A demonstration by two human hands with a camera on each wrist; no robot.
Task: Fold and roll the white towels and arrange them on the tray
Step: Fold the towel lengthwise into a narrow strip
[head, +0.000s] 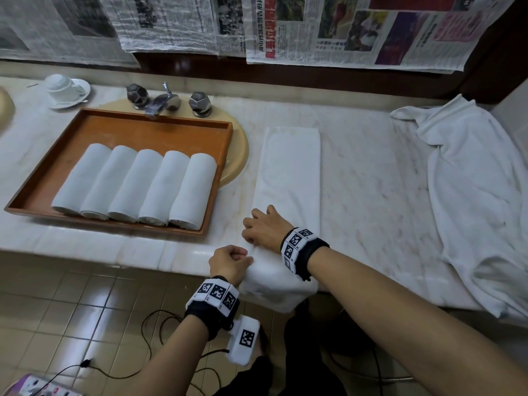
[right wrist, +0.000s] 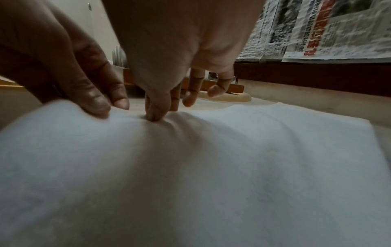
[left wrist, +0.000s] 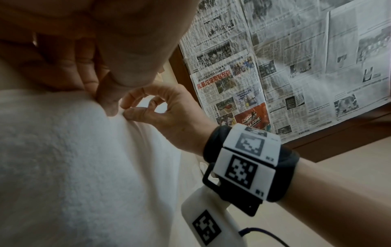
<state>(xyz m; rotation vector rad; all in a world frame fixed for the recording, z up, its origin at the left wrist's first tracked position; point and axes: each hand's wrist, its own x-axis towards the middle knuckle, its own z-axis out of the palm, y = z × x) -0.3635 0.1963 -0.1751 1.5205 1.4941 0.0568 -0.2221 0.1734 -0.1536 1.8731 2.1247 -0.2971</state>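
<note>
A long folded white towel (head: 288, 167) lies on the marble counter, its near end hanging over the front edge. My left hand (head: 243, 258) pinches the towel's left edge at the counter's front. Just beyond it, my right hand (head: 251, 232) pinches the same edge with curled fingers. The left wrist view shows both hands' thumbs meeting on the towel (left wrist: 74, 167), the right hand (left wrist: 135, 110) pinching a small fold. In the right wrist view my right thumb (right wrist: 155, 116) digs into the cloth (right wrist: 211, 167). Several rolled towels (head: 137, 184) lie side by side in the wooden tray (head: 160, 121).
A heap of unfolded white towelling (head: 471, 181) covers the counter's right end. The tray sits over a beige basin (head: 240, 150) under the faucet (head: 163, 102). A cup on a saucer (head: 64, 88) stands at the back left. Newspapers (head: 343, 30) hang on the wall.
</note>
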